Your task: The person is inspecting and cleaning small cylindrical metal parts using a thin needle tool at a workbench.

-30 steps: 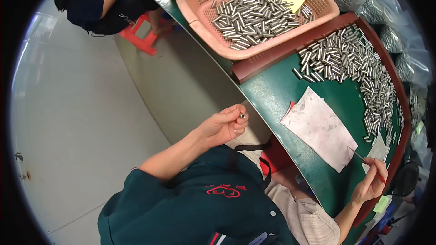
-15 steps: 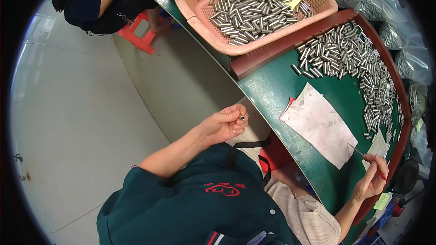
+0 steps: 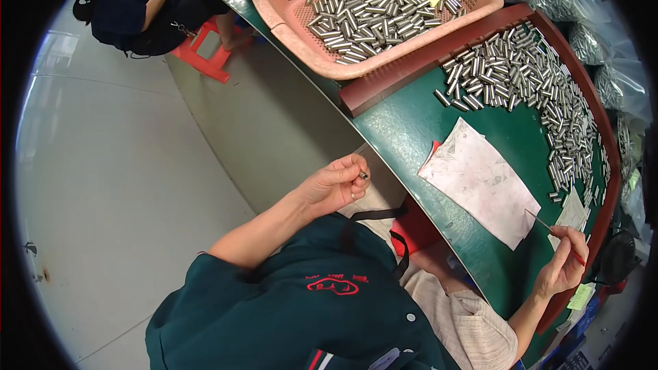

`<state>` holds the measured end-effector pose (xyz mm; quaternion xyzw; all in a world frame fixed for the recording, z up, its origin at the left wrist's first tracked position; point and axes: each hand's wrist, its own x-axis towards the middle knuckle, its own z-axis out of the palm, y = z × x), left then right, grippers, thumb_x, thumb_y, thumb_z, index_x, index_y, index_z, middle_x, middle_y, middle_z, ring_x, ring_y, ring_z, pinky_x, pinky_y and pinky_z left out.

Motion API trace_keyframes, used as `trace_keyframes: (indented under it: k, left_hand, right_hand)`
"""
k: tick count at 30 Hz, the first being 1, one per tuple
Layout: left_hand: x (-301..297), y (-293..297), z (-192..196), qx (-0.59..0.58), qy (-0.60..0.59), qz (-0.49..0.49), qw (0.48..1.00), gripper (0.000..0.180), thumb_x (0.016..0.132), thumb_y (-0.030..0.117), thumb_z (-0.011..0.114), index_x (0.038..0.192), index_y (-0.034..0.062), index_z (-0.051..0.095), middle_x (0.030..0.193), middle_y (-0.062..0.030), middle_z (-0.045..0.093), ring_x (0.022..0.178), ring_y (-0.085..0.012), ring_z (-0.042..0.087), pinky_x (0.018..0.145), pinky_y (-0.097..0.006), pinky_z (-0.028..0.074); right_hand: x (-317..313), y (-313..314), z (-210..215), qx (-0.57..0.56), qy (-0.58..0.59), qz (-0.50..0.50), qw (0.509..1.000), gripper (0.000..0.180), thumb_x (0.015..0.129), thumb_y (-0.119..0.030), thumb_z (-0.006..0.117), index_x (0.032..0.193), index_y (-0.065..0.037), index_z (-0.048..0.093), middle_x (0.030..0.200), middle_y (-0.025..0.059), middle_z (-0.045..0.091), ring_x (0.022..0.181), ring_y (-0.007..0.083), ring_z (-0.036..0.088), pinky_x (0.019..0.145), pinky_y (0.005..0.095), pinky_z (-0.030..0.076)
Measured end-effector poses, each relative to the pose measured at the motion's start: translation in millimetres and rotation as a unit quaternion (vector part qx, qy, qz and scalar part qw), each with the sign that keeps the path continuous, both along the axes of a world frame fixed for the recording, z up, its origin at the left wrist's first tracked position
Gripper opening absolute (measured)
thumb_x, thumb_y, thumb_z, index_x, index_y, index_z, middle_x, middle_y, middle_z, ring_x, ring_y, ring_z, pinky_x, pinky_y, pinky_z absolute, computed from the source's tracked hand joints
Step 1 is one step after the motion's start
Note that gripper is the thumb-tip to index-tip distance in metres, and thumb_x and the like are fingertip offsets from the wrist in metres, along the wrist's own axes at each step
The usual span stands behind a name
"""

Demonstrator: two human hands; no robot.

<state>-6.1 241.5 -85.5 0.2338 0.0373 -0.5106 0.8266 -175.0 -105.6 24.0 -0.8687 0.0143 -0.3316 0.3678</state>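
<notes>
Between the thumb and fingers of my left hand is a small metal cylinder, one end showing; the hand is raised just off the table's near edge. My right hand is closed around a thin pointed tool with a red part near the grip. Its tip lies over the lower right corner of a smudged pale cloth on the green tabletop. Beyond the cloth, many loose metal cylinders are heaped in a curved band along the table's raised border.
A pink plastic basket of metal cylinders with a yellow paper stands at the far side. Dark red rails border the work area. Clear bags of parts lie beyond. A co-worker sits at upper left by a red stool.
The view has shifted slightly, moving the basket and table a little up and left. Both hands keep nearly the same pose and hold the same things.
</notes>
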Motion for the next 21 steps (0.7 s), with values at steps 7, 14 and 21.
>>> trace_keyframes:
  k: [7, 14, 21]
  left_hand:
    - [-8.1, -19.0, 68.3, 0.266, -0.290, -0.036, 0.919, 0.013, 0.080, 0.001, 0.062, 0.093, -0.0006, 0.059, 0.078, -0.0077, 0.062, 0.068, -0.0136, 0.059, 0.060, -0.024, 0.047]
    - [6.4, -96.1, 121.1, 0.198, -0.801, 0.178, 0.537, 0.022, 0.065, 0.001, 0.074, 0.084, 0.0000, 0.063, 0.070, -0.0076, 0.059, 0.057, -0.0192, 0.055, 0.050, -0.028, 0.043]
    - [10.0, -123.5, 105.1, 0.226, -0.894, 0.029, 0.385, 0.016, 0.068, 0.006, 0.071, 0.075, 0.0030, 0.057, 0.062, -0.0075, 0.049, 0.054, -0.0244, 0.048, 0.049, -0.033, 0.037]
  right_hand:
    - [10.2, 8.4, 4.4, -0.016, -0.007, -0.013, 1.000, 0.018, 0.080, 0.012, 0.046, 0.095, 0.007, 0.054, 0.074, 0.0176, 0.061, 0.067, 0.0223, 0.057, 0.062, 0.0289, 0.046]
    - [12.5, 4.7, 8.0, -0.038, -0.030, -0.020, 0.999, 0.017, 0.076, 0.013, 0.051, 0.091, 0.006, 0.056, 0.070, 0.0138, 0.061, 0.059, 0.0197, 0.059, 0.053, 0.0259, 0.046]
    - [13.5, 1.5, 7.0, -0.029, -0.038, -0.025, 0.999, 0.017, 0.074, 0.012, 0.053, 0.089, 0.005, 0.057, 0.070, 0.0122, 0.061, 0.059, 0.0188, 0.059, 0.052, 0.0249, 0.044]
